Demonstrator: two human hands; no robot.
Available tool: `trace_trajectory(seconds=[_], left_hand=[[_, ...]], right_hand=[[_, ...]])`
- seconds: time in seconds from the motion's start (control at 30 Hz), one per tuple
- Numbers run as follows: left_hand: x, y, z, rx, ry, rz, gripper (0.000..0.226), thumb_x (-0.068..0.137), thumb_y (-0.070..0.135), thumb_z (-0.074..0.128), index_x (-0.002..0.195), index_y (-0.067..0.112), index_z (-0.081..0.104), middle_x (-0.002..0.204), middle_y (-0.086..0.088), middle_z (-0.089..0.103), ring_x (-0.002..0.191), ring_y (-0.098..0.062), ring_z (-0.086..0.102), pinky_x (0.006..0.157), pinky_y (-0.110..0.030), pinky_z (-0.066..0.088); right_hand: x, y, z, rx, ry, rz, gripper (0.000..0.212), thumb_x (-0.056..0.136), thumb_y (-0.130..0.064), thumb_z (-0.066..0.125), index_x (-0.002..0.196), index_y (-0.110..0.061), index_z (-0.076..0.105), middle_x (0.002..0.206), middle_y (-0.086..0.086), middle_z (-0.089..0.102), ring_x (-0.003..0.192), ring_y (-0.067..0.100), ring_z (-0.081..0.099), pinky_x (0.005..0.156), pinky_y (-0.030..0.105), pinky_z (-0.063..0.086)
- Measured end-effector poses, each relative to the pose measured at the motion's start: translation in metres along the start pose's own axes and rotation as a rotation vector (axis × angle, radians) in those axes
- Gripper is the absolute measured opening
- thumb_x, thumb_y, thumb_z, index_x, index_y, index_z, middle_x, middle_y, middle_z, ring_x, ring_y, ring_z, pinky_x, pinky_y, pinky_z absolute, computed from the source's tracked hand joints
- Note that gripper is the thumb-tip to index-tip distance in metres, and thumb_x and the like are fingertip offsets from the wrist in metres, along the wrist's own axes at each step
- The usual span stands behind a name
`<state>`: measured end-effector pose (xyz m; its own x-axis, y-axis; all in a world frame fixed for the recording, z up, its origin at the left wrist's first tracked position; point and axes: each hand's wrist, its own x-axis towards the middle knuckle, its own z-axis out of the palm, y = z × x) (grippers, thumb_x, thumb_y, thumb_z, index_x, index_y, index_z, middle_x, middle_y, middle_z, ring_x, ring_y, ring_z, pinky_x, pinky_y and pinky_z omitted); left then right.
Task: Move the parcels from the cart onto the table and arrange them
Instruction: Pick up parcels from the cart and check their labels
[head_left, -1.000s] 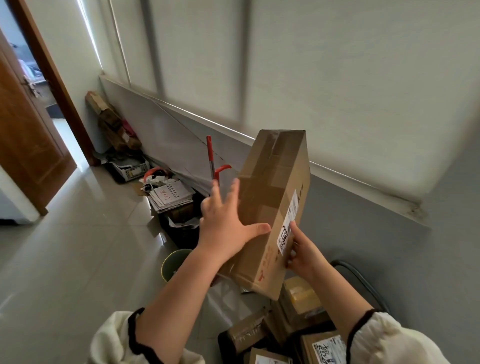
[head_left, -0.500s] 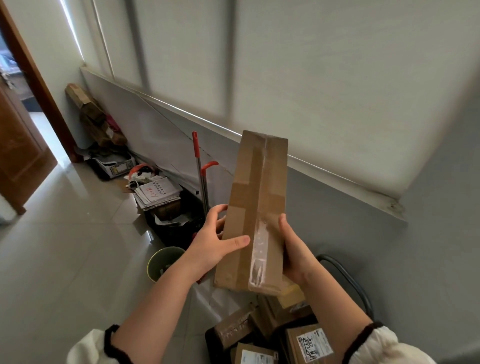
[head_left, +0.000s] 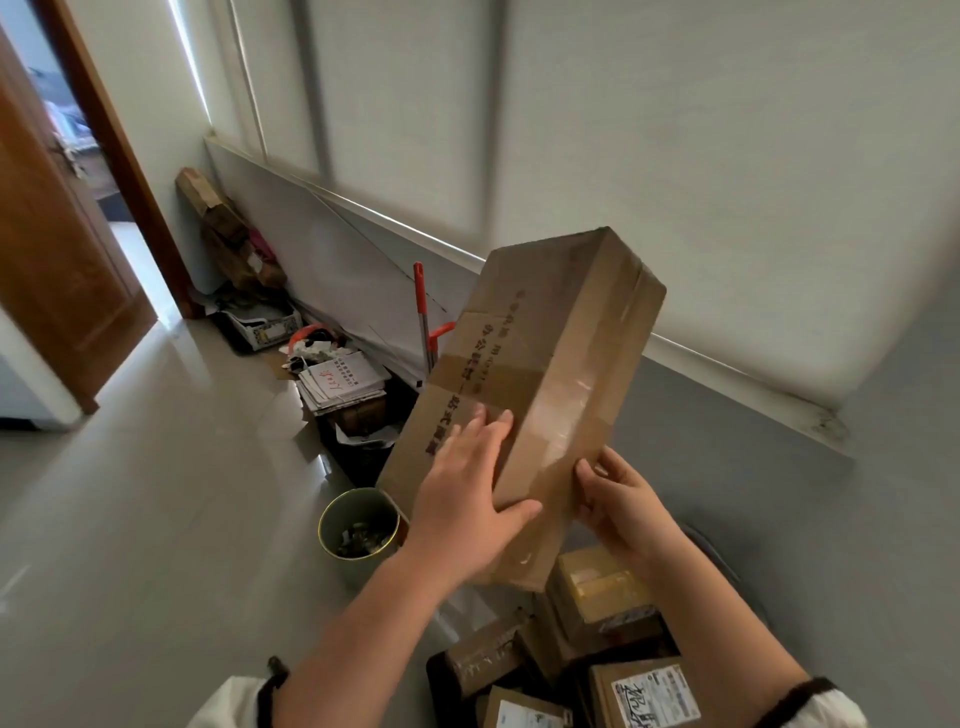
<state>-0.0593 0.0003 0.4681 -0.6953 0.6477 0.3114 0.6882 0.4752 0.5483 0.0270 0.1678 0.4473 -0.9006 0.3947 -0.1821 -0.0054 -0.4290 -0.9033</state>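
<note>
Pale blinds (head_left: 675, 156) behind tilted parcel (head_left: 550, 332), dark print (head_left: 470, 382) unreadable

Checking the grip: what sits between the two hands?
Head view: the long taped parcel, tilted, lies between the left hand and right hand.

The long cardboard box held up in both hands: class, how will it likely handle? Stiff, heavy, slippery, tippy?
The long box looks stiff: its edges are straight though it is held only at the near end. It is probably light for its size, since the left hand merely presses flat while the right hand grips an edge. The glossy tape may be slippery.
</note>
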Motion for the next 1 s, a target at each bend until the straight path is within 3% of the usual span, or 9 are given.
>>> trace_trajectory(seconds=[0.17, 0.43, 0.53, 0.6, 0.67, 0.73, 0.83, 0.9, 1.0], left_hand=[[0.001, 0.011, 0.014, 0.229, -0.072, 0.072, 0.088, 0.082, 0.052, 0.062, 0.141, 0.041, -0.003, 0.159, -0.001, 0.006, 0.144, -0.034, 0.009, 0.112, -0.051, 0.023], [-0.004, 0.004, 0.018, 0.046, -0.104, -0.003, 0.087, 0.079, 0.049, 0.066, 0.145, 0.04, 0.009, 0.158, 0.006, 0.008, 0.144, -0.024, 0.01, 0.115, -0.047, 0.021], [-0.001, -0.006, 0.01, -0.272, -0.051, -0.087, 0.081, 0.072, 0.045, 0.075, 0.136, 0.045, 0.025, 0.147, 0.011, 0.033, 0.13, -0.011, 0.037, 0.103, -0.038, 0.04], [0.0, -0.014, 0.003, -0.719, -0.082, -0.208, 0.067, 0.07, 0.04, 0.08, 0.124, 0.046, 0.041, 0.128, 0.014, 0.053, 0.11, -0.003, 0.056, 0.082, -0.024, 0.052], [-0.001, -0.023, 0.006, -1.187, -0.115, -0.366, 0.054, 0.071, 0.032, 0.077, 0.118, 0.036, 0.051, 0.118, 0.004, 0.063, 0.1, -0.011, 0.065, 0.072, -0.025, 0.055], [-0.003, -0.029, 0.021, -1.465, -0.142, -0.509, 0.045, 0.077, 0.027, 0.067, 0.12, 0.024, 0.053, 0.11, -0.007, 0.068, 0.097, -0.022, 0.068, 0.07, -0.033, 0.056], [-0.015, -0.024, 0.059, -1.654, -0.277, -0.646, 0.045, 0.085, 0.027, 0.058, 0.127, 0.017, 0.049, 0.108, -0.009, 0.07, 0.099, -0.028, 0.067, 0.073, -0.039, 0.057], [-0.026, -0.013, 0.086, -1.682, -0.42, -0.684, 0.047, 0.085, 0.024, 0.056, 0.13, 0.014, 0.046, 0.115, -0.014, 0.067, 0.104, -0.031, 0.064, 0.081, -0.045, 0.056], [-0.04, 0.012, 0.124, -1.61, -0.635, -0.687, 0.05, 0.084, 0.022, 0.061, 0.13, 0.013, 0.045, 0.118, -0.017, 0.064, 0.104, -0.032, 0.063, 0.079, -0.045, 0.054]], right_hand=[[-0.004, 0.031, -0.005, 0.301, 0.014, 0.089, 0.032, 0.093, -0.014, 0.046, 0.125, -0.012, 0.053, 0.106, 0.01, 0.07, 0.09, 0.023, 0.069, 0.068, 0.034, 0.057], [-0.014, 0.033, -0.012, 0.252, 0.062, 0.045, 0.05, 0.082, -0.015, 0.058, 0.131, -0.009, 0.051, 0.112, 0.013, 0.067, 0.093, 0.025, 0.068, 0.069, 0.034, 0.056], [-0.024, 0.012, -0.002, 0.055, 0.038, -0.011, 0.056, 0.08, -0.016, 0.063, 0.134, -0.017, 0.048, 0.112, 0.007, 0.069, 0.096, 0.022, 0.068, 0.07, 0.031, 0.056], [-0.034, -0.007, 0.008, -0.179, 0.007, -0.074, 0.062, 0.083, -0.021, 0.063, 0.139, -0.035, 0.04, 0.119, -0.005, 0.066, 0.104, 0.016, 0.065, 0.078, 0.034, 0.057], [-0.046, -0.025, 0.023, -0.496, -0.024, -0.109, 0.064, 0.088, -0.033, 0.061, 0.136, -0.055, 0.024, 0.134, -0.02, 0.051, 0.118, 0.007, 0.055, 0.094, 0.034, 0.051], [-0.059, -0.036, 0.037, -0.841, 0.0, -0.114, 0.066, 0.091, -0.045, 0.053, 0.14, -0.057, 0.011, 0.149, -0.026, 0.024, 0.132, 0.005, 0.036, 0.104, 0.035, 0.042], [-0.083, -0.027, 0.038, -1.24, 0.126, -0.152, 0.073, 0.092, -0.049, 0.046, 0.146, -0.046, -0.004, 0.154, -0.023, -0.008, 0.142, 0.006, 0.01, 0.114, 0.035, 0.026], [-0.105, -0.016, 0.021, -1.303, 0.214, -0.106, 0.074, 0.093, -0.049, 0.045, 0.143, -0.045, -0.011, 0.15, -0.023, -0.018, 0.144, 0.007, 0.001, 0.114, 0.032, 0.021], [-0.146, -0.004, -0.014, -1.278, 0.356, -0.003, 0.074, 0.094, -0.05, 0.044, 0.144, -0.045, -0.01, 0.144, -0.026, -0.019, 0.145, 0.008, 0.0, 0.114, 0.029, 0.019]])
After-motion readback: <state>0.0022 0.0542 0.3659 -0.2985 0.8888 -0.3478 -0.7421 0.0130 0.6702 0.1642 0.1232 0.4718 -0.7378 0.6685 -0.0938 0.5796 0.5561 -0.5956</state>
